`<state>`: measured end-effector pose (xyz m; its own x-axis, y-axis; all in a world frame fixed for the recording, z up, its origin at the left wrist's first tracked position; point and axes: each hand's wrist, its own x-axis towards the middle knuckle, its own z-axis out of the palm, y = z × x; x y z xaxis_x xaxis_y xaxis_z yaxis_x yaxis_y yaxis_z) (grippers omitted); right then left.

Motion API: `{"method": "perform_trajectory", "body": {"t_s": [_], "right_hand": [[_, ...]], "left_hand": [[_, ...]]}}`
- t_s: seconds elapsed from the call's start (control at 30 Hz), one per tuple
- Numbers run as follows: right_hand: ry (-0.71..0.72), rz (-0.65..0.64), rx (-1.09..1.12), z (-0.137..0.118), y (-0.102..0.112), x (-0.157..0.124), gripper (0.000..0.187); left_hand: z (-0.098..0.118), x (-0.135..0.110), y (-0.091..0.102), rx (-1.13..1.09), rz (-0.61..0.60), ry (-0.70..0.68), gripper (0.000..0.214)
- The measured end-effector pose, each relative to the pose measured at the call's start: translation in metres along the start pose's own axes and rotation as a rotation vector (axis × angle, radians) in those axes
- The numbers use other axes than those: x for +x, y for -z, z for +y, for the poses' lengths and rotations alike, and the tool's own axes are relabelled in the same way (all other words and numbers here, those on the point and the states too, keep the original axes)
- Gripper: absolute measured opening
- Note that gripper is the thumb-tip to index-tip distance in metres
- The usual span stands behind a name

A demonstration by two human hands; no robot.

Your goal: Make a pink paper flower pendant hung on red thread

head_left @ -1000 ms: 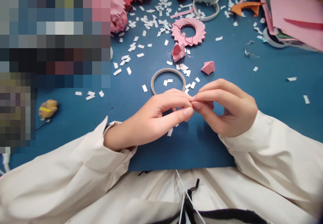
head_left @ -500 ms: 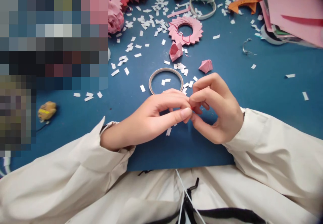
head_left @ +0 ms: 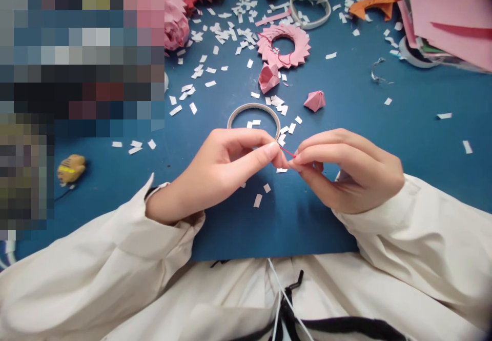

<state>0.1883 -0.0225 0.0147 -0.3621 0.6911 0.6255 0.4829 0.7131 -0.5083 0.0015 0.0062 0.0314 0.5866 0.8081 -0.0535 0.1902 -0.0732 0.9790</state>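
Observation:
A short red string [head_left: 287, 152] runs between my two hands above the blue table. My left hand [head_left: 234, 164] pinches one end between thumb and fingers, palm turned inward. Thumb and fingertips of my right hand [head_left: 346, 169] are closed on the other end. Just behind my left hand lies a roll of double-sided tape [head_left: 253, 106], partly covered by the fingers. Beyond it are a folded pink paper piece [head_left: 268, 78], a second small pink one [head_left: 314, 101] and a pink pleated paper ring [head_left: 283, 47] with red string on it.
White paper scraps [head_left: 226, 34] are scattered over the table [head_left: 215, 238]. A second tape roll [head_left: 310, 11], orange folded paper [head_left: 373, 8] and pink paper sheets [head_left: 449, 13] lie at the back. A small yellow-brown object [head_left: 71, 169] sits at left.
My hands have moved slightly apart, and a stretch of red string now shows between them. My right hand has turned, its fingers now lying closer together.

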Motion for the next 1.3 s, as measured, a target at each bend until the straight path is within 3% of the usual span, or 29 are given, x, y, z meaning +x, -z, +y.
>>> {"method": "perform_trajectory", "body": {"t_s": [0.23,0.37,0.53,0.9,1.1,1.3], "right_hand": [[-0.093,-0.049,0.032,0.007,-0.004,-0.004,0.016],[-0.144,-0.211,0.11,0.015,-0.008,-0.008,0.032],[-0.105,-0.383,0.213,0.018,-0.01,-0.008,0.01],[-0.126,-0.235,0.138,0.009,-0.009,-0.004,0.011],[0.014,-0.218,-0.105,0.009,-0.01,-0.006,0.007],[0.075,-0.188,-0.186,0.012,-0.009,-0.006,0.012]], "left_hand": [[-0.004,0.0,0.001,-0.055,0.004,-0.017,0.023],[-0.004,-0.002,0.001,-0.106,-0.015,-0.037,0.023],[-0.002,-0.001,-0.001,-0.123,-0.028,-0.016,0.023],[0.001,0.001,-0.003,-0.04,-0.065,0.115,0.023],[-0.002,0.001,-0.005,-0.044,-0.036,0.178,0.023],[-0.004,0.002,-0.006,0.064,0.002,0.134,0.024]]}}
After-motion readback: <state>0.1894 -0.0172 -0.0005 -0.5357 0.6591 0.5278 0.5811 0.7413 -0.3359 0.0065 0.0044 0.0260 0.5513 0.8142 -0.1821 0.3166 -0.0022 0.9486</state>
